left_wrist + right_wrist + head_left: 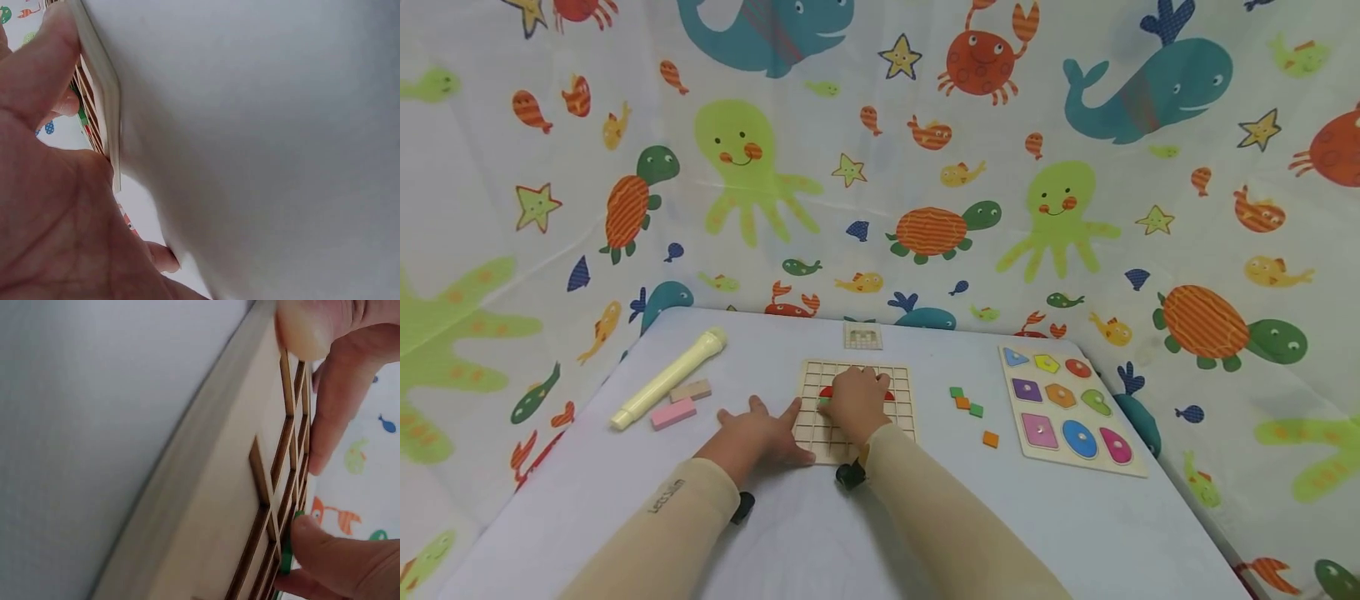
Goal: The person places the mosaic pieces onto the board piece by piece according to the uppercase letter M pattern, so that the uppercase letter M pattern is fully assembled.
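Note:
A light wooden grid board (820, 446) lies on the table with red pieces (890, 396) in it. My left hand (762, 435) has its fingers spread at the board's left side. In the left wrist view, its thumb (59, 44) lies against the board's edge (103, 87). My right hand (859, 402) is over the board's middle and covers part of it. In the right wrist view, its thumb and a finger pinch a small green tile (286, 559) low at the grid.
A small pattern card (862, 336) stands behind the board. Green and orange tiles (991, 439) lie to the right, beside a shape puzzle (1030, 446). On the left are a pale yellow tube (666, 379), a pink block (673, 413) and a wooden block (691, 391).

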Tool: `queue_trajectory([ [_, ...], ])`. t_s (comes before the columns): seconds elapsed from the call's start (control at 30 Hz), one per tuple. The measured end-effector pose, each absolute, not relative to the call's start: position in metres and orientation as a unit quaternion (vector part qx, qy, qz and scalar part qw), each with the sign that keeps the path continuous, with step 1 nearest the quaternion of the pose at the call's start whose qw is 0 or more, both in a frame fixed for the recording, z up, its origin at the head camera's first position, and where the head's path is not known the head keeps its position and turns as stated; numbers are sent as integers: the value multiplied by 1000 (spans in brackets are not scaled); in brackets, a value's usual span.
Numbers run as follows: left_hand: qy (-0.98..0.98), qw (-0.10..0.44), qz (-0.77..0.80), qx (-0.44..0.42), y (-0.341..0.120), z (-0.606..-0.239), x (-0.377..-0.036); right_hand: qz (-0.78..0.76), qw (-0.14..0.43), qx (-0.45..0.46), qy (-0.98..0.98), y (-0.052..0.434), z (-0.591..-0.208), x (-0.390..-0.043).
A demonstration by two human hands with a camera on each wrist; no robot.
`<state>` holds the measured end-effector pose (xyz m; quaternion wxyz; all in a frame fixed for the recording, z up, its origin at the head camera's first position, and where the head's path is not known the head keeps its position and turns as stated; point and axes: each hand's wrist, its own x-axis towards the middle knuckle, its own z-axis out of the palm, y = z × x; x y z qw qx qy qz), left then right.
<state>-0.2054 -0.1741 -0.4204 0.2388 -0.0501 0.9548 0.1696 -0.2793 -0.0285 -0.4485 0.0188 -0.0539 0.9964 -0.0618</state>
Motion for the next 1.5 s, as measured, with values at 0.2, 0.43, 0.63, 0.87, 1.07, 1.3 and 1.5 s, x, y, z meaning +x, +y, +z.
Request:
queue_trajectory([
  [0.2,957,235,163,-47,-172,-418,-203,-36,21,-60,997,-31,-448,-280],
  [0.43,958,233,159,-43,-173,-417,-201,-19,19,-72,997,-33,-449,-280],
  [0.63,957,237,164,-46,-173,-414,-201,-15,12,-78,997,-34,-448,-280],
  [0.87,955,239,170,-53,-172,-416,-203,-12,11,-84,996,-34,-446,-276],
  [1.07,952,242,177,-56,-171,-416,-204,21,21,-92,995,-31,-444,-268],
  [1.3,953,247,170,-54,-171,-419,-207,-16,30,-91,995,-17,-442,-252],
  [1.5,954,249,161,-46,-172,-416,-205,-118,-33,-55,991,3,-438,-240],
])
